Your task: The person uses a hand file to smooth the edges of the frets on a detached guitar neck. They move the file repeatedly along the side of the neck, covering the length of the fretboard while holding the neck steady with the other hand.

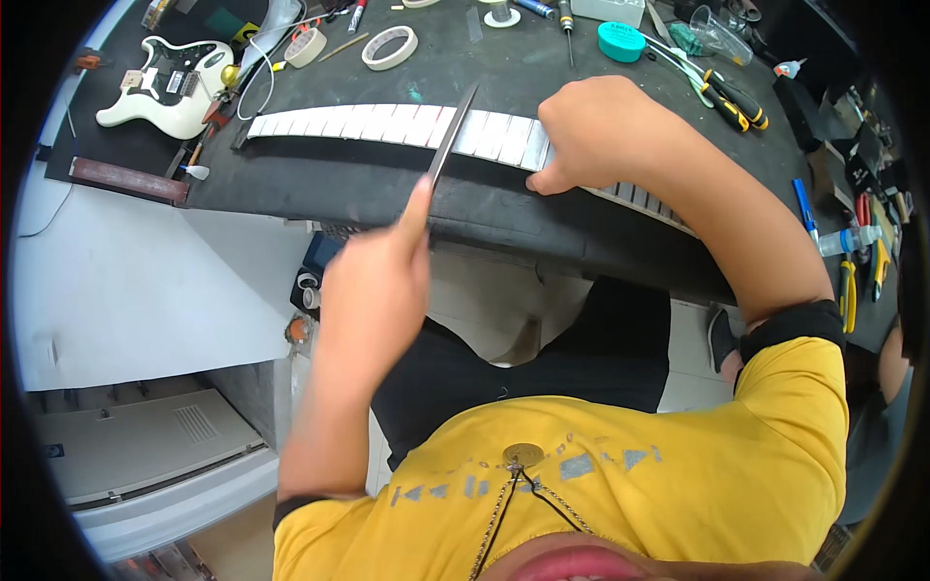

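Note:
A guitar neck (387, 123) lies across the near edge of the bench, its fretboard covered in white tape strips between the frets. Its right-hand end shows bare dark wood and fret lines. My left hand (380, 281) is closed round the handle end of a slim metal file (453, 134), with the index finger stretched along it. The file slants across the neck near its middle; whether it touches a fret is hard to tell. Bent over the neck farther right, my right hand (603, 131) grips it, fingers curled on the far side and thumb at the near edge.
A white guitar body (176, 89) lies at the far left, by a brown bar (128, 180). Tape rolls (389, 48), a screwdriver (568, 29) and a teal round container (620, 42) sit behind the neck. Pliers (734, 102) and a bottle (849, 240) are right. Another person's shoe (722, 339) shows.

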